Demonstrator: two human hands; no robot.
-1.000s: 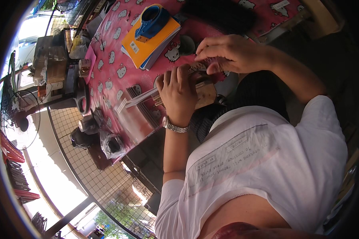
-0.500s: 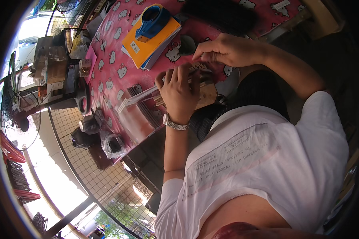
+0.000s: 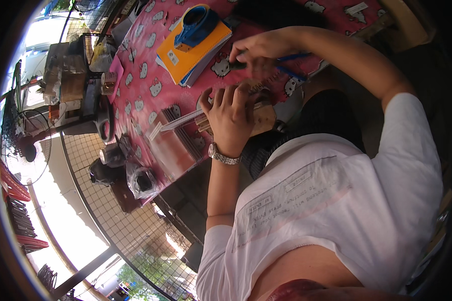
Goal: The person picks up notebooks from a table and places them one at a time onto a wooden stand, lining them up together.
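Note:
My left hand (image 3: 228, 118), with a metal watch at the wrist, lies curved over a light wooden block-like piece (image 3: 263, 120) at the near table edge, its fingers gripping the top. What is under the palm is hidden. My right hand (image 3: 261, 52) is farther off, above the table, with its fingers bent and drawn together at a small dark object (image 3: 237, 65); its kind is not clear. Slim blue pieces (image 3: 292, 75), like handles, show beside the right hand. A pale translucent strip (image 3: 183, 120) sticks out left of my left hand.
An orange notebook (image 3: 206, 50) tops a stack, with a blue tape dispenser (image 3: 186, 37) on it. Spiral-bound pads (image 3: 173, 148) lie on the pink patterned tablecloth (image 3: 145, 65). Plastic-wrapped items (image 3: 141, 181) sit at the left edge; a black item (image 3: 281, 15) lies far back.
My right hand has moved away from the left hand, farther back over the table to the dark object, uncovering the blue pieces. The left hand has stayed nearly in place.

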